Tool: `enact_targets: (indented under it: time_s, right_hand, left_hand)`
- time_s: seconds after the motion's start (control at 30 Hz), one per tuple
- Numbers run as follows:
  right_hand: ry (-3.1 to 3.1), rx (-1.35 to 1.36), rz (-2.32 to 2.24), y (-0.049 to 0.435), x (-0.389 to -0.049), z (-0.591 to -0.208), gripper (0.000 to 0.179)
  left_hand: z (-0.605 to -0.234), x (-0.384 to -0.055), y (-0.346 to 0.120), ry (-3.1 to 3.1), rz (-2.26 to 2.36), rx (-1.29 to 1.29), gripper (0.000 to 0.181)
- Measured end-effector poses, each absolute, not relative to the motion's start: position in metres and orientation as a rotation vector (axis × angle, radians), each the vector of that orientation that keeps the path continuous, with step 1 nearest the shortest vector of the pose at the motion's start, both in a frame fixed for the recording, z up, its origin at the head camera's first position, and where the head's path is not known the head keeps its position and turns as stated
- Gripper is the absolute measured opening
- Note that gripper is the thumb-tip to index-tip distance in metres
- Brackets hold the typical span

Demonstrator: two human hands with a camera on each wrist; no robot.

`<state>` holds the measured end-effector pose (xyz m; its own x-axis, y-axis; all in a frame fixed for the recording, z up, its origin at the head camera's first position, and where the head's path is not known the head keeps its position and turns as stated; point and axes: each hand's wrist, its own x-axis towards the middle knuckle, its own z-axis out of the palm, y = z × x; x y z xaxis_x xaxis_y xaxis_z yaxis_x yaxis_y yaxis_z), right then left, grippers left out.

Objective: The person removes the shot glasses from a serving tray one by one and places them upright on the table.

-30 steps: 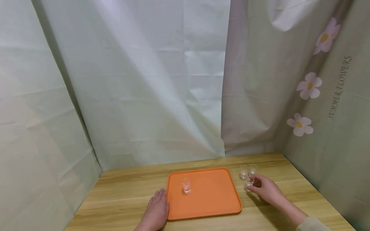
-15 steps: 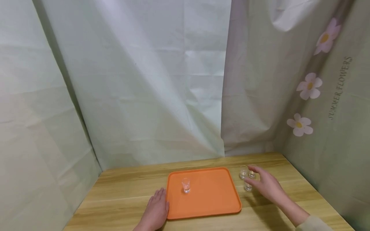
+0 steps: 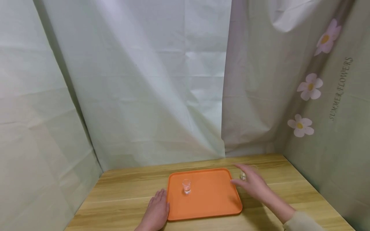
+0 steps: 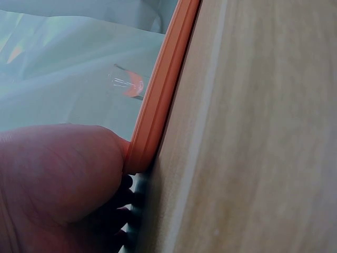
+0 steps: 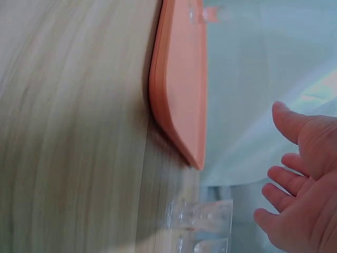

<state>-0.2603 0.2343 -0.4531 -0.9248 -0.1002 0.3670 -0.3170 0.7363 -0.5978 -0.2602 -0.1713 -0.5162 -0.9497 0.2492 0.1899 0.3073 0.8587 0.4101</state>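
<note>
A small clear shot glass (image 3: 187, 186) stands upright on the left part of the orange tray (image 3: 211, 199). My left hand (image 3: 156, 210) rests on the table at the tray's left side; in the left wrist view its thumb side touches the orange rim (image 4: 158, 110). With fingers spread and holding nothing, my right hand (image 3: 252, 184) hovers between the tray's right edge and more shot glasses. One of those glasses (image 3: 243, 175) shows partly behind the hand; the others are mostly hidden in the head view. In the right wrist view, glasses (image 5: 213, 215) stand below the fingers.
The wood-grain table (image 3: 121, 199) extends on both sides of the tray. Pale green curtains (image 3: 159, 96) hang close behind it and at the sides, with printed flowers (image 3: 300, 125) on the right.
My right hand has let go of the nearest shot glass, leaving it on the table beside the others, and has moved left toward the tray with its fingers spread. My left hand stays put.
</note>
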Motion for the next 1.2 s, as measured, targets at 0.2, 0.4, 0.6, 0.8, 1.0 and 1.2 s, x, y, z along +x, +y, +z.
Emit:
enact_targets:
  time_s: [0.2, 0.4, 0.6, 0.8, 1.0, 1.2]
  right_hand:
    - [-2.619, 0.396, 1.051, 0.218, -0.263, -0.452, 0.076]
    - [-2.629, 0.435, 1.083, 0.207, -0.264, -0.453, 0.08]
    - [-2.618, 0.487, 1.072, 0.194, -0.267, -0.451, 0.079]
    - [-2.628, 0.481, 1.089, 0.182, -0.271, -0.451, 0.076]
    - [-2.651, 0.454, 1.149, 0.173, -0.275, -0.454, 0.078]
    - [-2.659, 0.459, 1.19, 0.164, -0.279, -0.457, 0.079]
  left_hand:
    - [-0.515, -0.261, -0.172, -2.918, -0.674, -0.427, 0.053]
    - [-0.521, -0.262, -0.172, -2.882, -0.694, -0.443, 0.051]
    - [-0.517, -0.261, -0.171, -2.91, -0.684, -0.434, 0.053]
    - [-0.515, -0.261, -0.172, -2.919, -0.685, -0.428, 0.053]
    - [-0.527, -0.267, -0.175, -2.884, -0.728, -0.433, 0.053]
    - [-0.541, -0.274, -0.178, -2.832, -0.731, -0.445, 0.053]
